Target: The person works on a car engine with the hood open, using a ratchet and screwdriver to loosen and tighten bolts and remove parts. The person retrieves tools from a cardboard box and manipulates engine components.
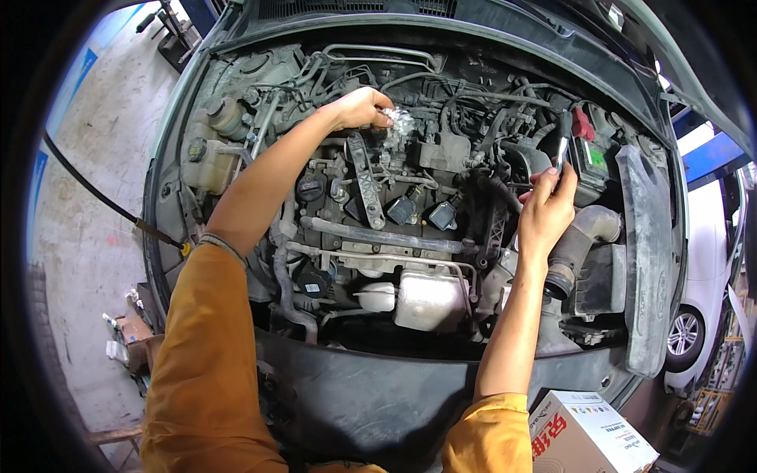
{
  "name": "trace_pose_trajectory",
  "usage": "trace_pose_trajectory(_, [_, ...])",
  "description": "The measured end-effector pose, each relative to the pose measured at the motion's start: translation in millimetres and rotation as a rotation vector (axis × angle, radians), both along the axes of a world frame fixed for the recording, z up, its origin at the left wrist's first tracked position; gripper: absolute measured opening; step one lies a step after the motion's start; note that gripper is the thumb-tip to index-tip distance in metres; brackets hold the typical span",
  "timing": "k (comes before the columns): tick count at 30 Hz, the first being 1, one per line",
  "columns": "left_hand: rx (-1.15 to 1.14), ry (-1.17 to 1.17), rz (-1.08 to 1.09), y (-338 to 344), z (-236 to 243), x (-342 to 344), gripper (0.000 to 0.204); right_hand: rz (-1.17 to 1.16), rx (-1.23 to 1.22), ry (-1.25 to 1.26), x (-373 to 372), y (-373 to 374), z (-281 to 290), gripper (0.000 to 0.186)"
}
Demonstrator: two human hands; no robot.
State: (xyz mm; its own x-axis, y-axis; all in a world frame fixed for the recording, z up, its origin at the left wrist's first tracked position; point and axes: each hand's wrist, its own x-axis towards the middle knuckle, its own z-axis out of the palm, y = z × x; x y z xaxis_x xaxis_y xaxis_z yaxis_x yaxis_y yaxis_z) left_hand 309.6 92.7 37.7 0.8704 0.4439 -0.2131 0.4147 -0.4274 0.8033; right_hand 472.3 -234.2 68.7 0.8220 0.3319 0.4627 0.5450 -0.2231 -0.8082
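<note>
Over the open engine bay [386, 236], my left hand [361, 109] pinches a crumpled white wad [399, 123], possibly a rag or tissue. The wad is at the back of the engine, close above the metal parts there. On the right, my right hand [550, 206] is closed round a slim, dark stick-like tool with a bright silvery part [562, 146]. Its exact kind cannot be made out. That hand is left of the battery [593, 162] with its red terminal cover [583, 124]. Between my arms lie a metal bracket [366, 185] and black ignition coils [402, 210].
A disconnected air intake hose [582, 236] and the air filter box [599, 280] sit at the right. A long grey trim panel [645, 268] lies along the right fender. At the front right stands a cardboard box [591, 433]. The raised hood [694, 55] hangs overhead; a white car [702, 284] is beyond.
</note>
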Motion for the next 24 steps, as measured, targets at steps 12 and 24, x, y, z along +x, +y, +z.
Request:
trace_pose_trajectory(12, [-0.320, -0.423, 0.165, -94.6, 99.9, -185.2, 0.023, 0.061, -0.105, 0.137, 43.9, 6.2, 13.3, 0.039])
trace_pose_trajectory(24, [-0.336, -0.827, 1.073, -379.9, 103.4, -584.3, 0.027, 0.133, -0.846, -0.566, 31.0, -55.4, 58.3, 0.054])
